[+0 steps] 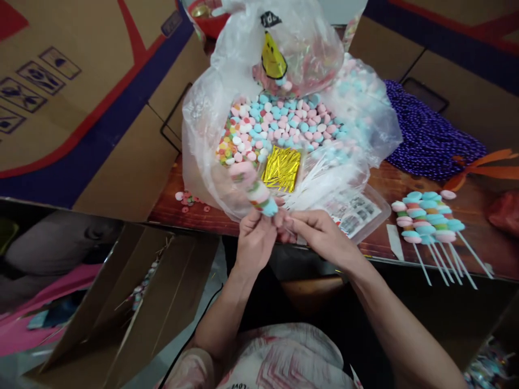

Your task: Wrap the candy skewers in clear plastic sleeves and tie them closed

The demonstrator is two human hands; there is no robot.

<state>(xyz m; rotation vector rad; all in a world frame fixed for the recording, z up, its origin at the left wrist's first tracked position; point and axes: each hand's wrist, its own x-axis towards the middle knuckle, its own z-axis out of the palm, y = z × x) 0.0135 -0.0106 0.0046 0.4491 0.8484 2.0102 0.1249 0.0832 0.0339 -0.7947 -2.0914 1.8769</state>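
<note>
Head view looked down on two bare hands meeting at the centre of the frame, at the near edge of a dark wooden table [389,183]. Left hand [254,240] and right hand [320,233] were both closed in a pinch around the lower end of a wrapped skewer of pastel pink, green and blue marshmallow discs [256,186]. Its long axis ran up and slightly left from the fingertips, toward the middle of the frame, so the sweets lay just beyond the hands, with the left hand nearer the stack and the right hand nearer the stick's tail (which the fingers hid).

Directly behind it sat a large clear plastic bag of loose pink, blue and white candies [284,119], with a flat bundle of gold foil twist ties [283,168] resting at its front. At the right of the frame lay a row of finished candy skewers on white sticks [430,221], well apart from the hands. Purple bead strands [425,135] were heaped at upper right. Brown cardboard boxes [81,108] filled the left side.
</note>
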